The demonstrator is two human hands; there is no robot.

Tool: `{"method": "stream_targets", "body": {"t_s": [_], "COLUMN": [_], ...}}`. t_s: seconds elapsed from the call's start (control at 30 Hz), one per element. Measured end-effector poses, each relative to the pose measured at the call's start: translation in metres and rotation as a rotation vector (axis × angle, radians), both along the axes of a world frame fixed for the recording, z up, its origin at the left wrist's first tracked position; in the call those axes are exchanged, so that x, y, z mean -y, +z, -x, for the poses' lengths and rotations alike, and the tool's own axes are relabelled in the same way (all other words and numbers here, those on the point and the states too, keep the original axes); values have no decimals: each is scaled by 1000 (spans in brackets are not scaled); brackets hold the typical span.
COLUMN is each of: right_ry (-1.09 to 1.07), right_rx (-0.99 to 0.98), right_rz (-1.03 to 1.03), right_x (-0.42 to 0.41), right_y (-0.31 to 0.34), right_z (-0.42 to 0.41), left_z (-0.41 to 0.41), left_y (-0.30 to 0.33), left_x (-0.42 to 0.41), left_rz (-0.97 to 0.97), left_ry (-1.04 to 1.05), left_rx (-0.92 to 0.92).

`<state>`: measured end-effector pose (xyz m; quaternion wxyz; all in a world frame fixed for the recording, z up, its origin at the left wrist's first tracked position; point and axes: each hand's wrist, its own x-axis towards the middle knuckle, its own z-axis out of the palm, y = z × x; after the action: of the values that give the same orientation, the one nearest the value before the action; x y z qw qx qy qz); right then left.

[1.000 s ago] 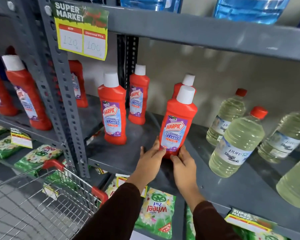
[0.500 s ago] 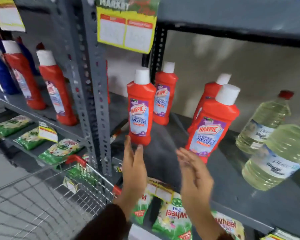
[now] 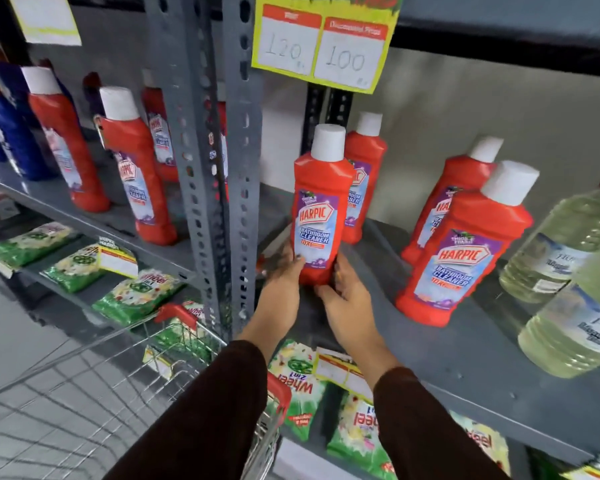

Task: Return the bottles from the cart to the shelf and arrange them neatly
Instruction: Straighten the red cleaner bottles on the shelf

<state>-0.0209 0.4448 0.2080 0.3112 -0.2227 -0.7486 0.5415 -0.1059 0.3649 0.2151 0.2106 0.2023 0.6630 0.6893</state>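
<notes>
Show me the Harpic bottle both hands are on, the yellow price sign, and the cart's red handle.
Harpic bottle (image 3: pixel 317 216): head view, on its front label.
Yellow price sign (image 3: pixel 321 46): head view, between the two white price boxes.
Cart's red handle (image 3: pixel 176 312): head view, on the red corner grip by the upright.

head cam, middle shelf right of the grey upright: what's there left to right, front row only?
Red Harpic bottle in both hands, left hand, right hand → second red Harpic bottle standing free → clear bottle of pale liquid at the right edge.
</notes>
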Motion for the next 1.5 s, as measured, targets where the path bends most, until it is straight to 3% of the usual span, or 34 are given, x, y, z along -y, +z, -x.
{"method": "stream_targets", "body": {"t_s": [0.07,0.3,0.57,1.07,1.2,1.27,1.37,1.5], "right_ry": [-44,-163,-219,-230,-243,-270,-236,-238], "right_rx": [-9,-33,-23,-2,20,52,-6,-92], "right_rz": [-5,-28,-70,-75,-34,0,40,81], "right_x": [1,3,2,1,2,5,21,17], "right_y": [-1,3,2,0,6,19,31,26], "right_z": [-2,-8,-10,-10,-9,-18,-63,-181], "left_z": [0,1,5,5,3,-1,-26,-94], "left_y": [-5,-5,-7,-10,-11,-6,-7,-19], "left_x": [2,-9,-13,-15,-5,-3,10,30], "left_rz": [48,76,202,254,145,79,-208,-348], "left_ry": [-63,-100,-191,-119,-168,-95,42,114], "left_rx": [-78,21,-43,90,-71,-142,-17,-12]}}
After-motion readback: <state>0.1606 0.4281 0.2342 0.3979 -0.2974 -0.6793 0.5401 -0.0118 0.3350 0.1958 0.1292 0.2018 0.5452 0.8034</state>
